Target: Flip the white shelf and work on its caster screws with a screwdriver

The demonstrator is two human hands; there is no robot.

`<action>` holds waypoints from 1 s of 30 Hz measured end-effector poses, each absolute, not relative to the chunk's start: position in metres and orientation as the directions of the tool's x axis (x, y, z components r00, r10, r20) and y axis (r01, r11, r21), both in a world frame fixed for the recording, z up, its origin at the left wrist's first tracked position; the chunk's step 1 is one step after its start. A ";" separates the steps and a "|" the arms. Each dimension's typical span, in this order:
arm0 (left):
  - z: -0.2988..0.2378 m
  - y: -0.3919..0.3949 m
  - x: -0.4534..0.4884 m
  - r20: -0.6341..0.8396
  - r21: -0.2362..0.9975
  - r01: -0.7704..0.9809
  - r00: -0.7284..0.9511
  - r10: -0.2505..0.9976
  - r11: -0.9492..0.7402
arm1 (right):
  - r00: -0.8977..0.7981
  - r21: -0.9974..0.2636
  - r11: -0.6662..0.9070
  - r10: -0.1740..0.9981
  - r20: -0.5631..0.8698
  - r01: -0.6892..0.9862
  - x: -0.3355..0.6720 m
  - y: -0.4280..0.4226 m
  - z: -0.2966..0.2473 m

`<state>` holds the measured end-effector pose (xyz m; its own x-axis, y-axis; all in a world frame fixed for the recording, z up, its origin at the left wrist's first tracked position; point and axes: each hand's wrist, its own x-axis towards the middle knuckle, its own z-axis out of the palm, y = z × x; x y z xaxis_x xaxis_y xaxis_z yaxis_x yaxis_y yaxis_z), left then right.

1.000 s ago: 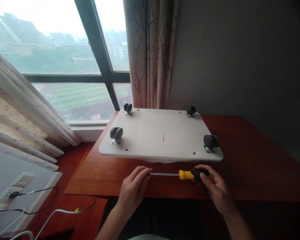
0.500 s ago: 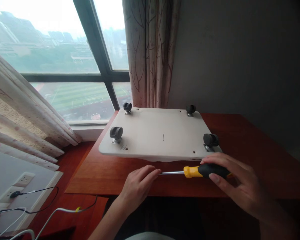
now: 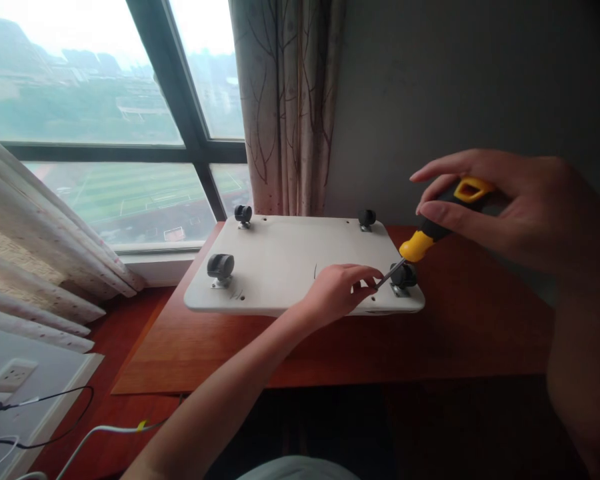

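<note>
Bare forearms [image 3: 220, 400], slender bare fingers [image 3: 455, 219], pale garment [image 3: 300, 469] with a curved edge

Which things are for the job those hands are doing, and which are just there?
For the job:
- yellow-and-black screwdriver
- right hand, around its handle
- left hand, at its tip
- white board
- black wheels
- wooden table underneath

Just there:
- window
- curtains
- wall sockets
- cables
</note>
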<state>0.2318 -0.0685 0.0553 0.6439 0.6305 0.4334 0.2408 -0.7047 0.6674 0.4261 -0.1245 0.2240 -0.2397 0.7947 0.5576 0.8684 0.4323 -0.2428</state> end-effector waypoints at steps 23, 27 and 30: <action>0.044 -0.063 0.247 0.277 0.543 0.437 0.713 0.644 -0.717 | -0.363 -0.260 0.464 0.862 0.355 0.847 0.445 -0.101 0.207; 0.046 -0.062 0.248 0.272 0.531 0.443 0.718 0.641 -0.722 | -0.377 -0.268 0.463 0.870 0.317 0.845 0.446 -0.102 0.210; 0.045 -0.062 0.247 0.269 0.532 0.445 0.718 0.642 -0.720 | -0.297 -0.216 0.394 0.878 0.375 0.894 0.441 -0.100 0.209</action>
<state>0.2474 -0.0619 0.0455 0.7181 0.6418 0.2690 0.4446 -0.7205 0.5321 0.4413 -0.1003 0.2091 -0.2965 0.8784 0.3748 0.8936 0.3936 -0.2156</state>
